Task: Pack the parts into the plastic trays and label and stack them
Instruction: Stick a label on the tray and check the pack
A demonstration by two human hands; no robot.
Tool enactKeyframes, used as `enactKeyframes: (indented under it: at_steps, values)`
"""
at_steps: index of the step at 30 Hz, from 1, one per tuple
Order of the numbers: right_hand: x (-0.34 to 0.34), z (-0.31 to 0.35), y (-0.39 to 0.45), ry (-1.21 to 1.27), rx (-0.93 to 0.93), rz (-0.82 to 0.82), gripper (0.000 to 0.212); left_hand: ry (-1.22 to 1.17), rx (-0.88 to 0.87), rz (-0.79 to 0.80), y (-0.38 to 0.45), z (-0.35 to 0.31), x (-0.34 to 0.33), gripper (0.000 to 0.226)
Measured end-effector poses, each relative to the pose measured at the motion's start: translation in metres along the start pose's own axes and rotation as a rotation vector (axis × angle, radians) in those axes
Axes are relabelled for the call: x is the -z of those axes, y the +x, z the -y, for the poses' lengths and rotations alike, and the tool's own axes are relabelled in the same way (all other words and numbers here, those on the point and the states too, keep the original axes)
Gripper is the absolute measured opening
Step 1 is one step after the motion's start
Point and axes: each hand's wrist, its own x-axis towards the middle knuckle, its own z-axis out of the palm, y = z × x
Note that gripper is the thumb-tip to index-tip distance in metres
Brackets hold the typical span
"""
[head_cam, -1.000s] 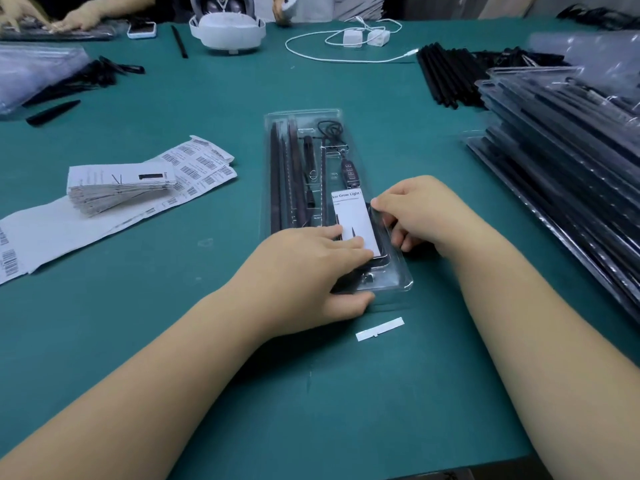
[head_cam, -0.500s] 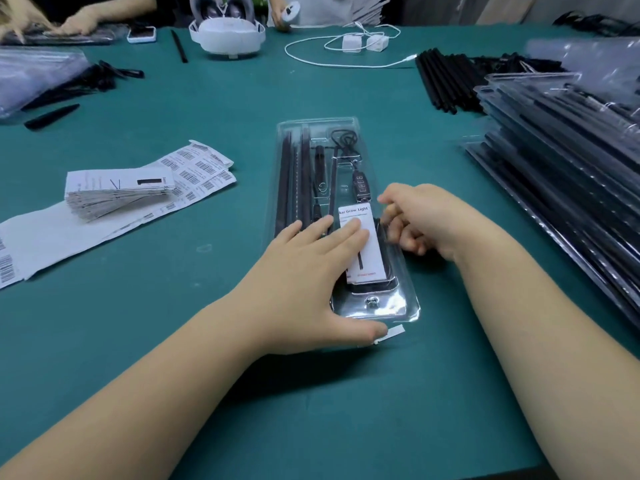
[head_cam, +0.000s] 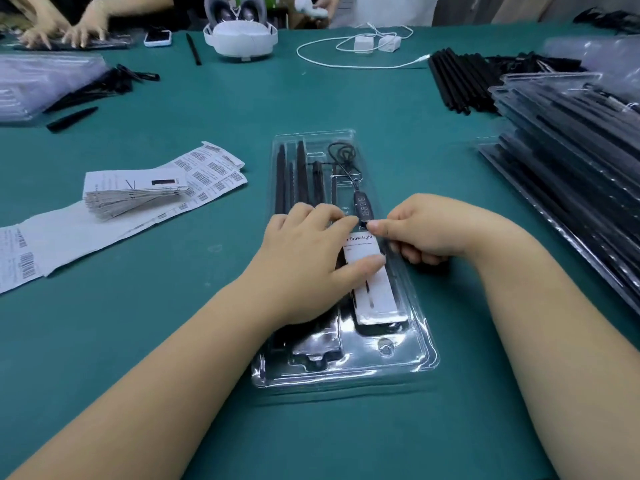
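A clear plastic tray (head_cam: 426,358) lies lengthwise in front of me on the green table. Inside are black rods (head_cam: 301,168), a coiled cable with a black controller (head_cam: 360,206) and a white "Grow Light" card (head_cam: 377,296). My left hand (head_cam: 304,258) rests on the tray's middle, fingers bent over the rods and thumb pressing the card. My right hand (head_cam: 429,230) is curled at the tray's right edge, with thumb and forefinger pinching there beside the controller's near end.
A tall stack of packed trays (head_cam: 571,161) fills the right side. Loose black rods (head_cam: 460,77) lie behind it. Barcode label sheets (head_cam: 207,174) and a pile of cards (head_cam: 131,195) sit to the left. A white headset (head_cam: 242,39), charger cable (head_cam: 360,43) and other people's hands (head_cam: 69,32) are at the far edge.
Both hands have slid from the tray's near end up to its middle. The tray's near end is now uncovered, and the small white strip in front of it is out of sight.
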Motion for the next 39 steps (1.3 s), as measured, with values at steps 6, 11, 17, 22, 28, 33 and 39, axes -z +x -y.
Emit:
enactKeyframes:
  at_steps: [6, 11, 17, 22, 28, 33, 39]
  values:
    - [0.000, 0.003, -0.003, -0.001, 0.049, 0.070, 0.046, 0.160, 0.092, 0.001, 0.008, 0.006, -0.002, 0.092]
    - [-0.001, 0.005, -0.004, -0.004, 0.051, 0.086, 0.045, 0.205, 0.120, 0.011, 0.009, 0.007, -0.001, 0.092]
    - [-0.004, 0.004, -0.006, 0.039, 0.036, 0.057, 0.047, 0.250, 0.136, -0.025, 0.013, -0.002, -0.003, 0.102]
    - [-0.009, 0.003, -0.007, 0.154, 0.023, -0.051, 0.047, 0.055, 0.136, -0.008, 0.007, 0.001, 0.002, 0.092]
    - [0.001, -0.012, 0.002, 0.331, -0.127, -0.300, 0.044, -0.187, -0.322, -0.114, -0.019, -0.014, 0.022, 0.076]
    - [0.007, -0.020, 0.006, 0.634, -0.180, -0.296, 0.040, 0.068, -0.489, -0.301, -0.010, -0.022, 0.016, 0.030]
    - [0.012, -0.026, 0.004, 0.983, -0.112, -0.189, 0.035, 0.040, -0.505, -0.605, -0.005, 0.000, 0.017, 0.009]
